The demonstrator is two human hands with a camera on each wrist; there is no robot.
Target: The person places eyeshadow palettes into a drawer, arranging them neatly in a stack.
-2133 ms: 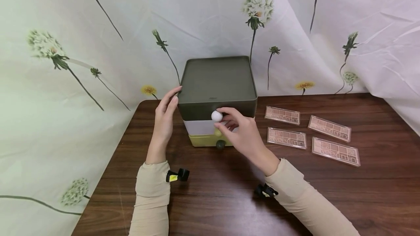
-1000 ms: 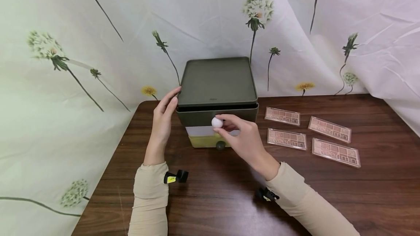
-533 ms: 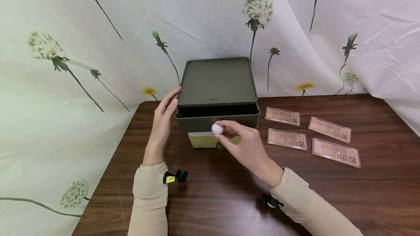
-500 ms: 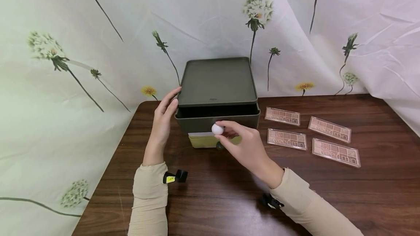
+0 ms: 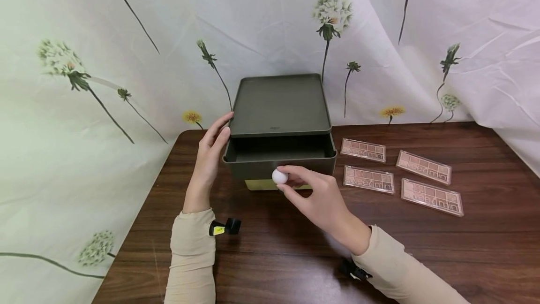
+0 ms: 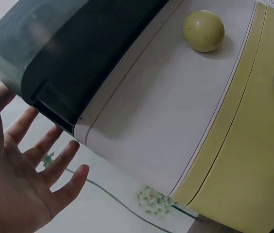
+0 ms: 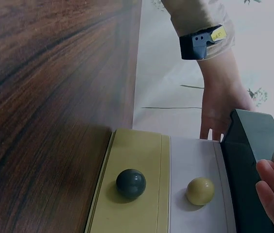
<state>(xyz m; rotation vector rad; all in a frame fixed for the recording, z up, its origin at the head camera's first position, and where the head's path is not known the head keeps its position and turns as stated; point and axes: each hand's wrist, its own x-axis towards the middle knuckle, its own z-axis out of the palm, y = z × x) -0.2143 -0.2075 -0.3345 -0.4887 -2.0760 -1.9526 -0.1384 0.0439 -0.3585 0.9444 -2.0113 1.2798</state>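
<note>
The right hand (image 5: 320,198) pinches the white knob (image 5: 280,176) of the top drawer (image 5: 278,159) between thumb and fingers. This dark green drawer is pulled out toward the person, and its inside looks dark and bare in the head view. The drawer belongs to a small drawer box (image 5: 279,107) that stands on the brown wooden tabletop (image 5: 270,238), near its far edge, against the flowered cloth (image 5: 126,36).

The left hand (image 5: 209,154) rests flat against the left side of the box, with straight fingers; it grips nothing. In the left wrist view the palm is open just beside the dark corner.

Below the open drawer are a white drawer (image 7: 195,165) with a yellow-green knob (image 7: 199,191) and a yellow drawer (image 7: 137,170) with a dark knob (image 7: 130,183); both are pushed in.

To the right of the box, four flat makeup palettes (image 5: 368,178) lie on the tabletop, apart from each other.
</note>
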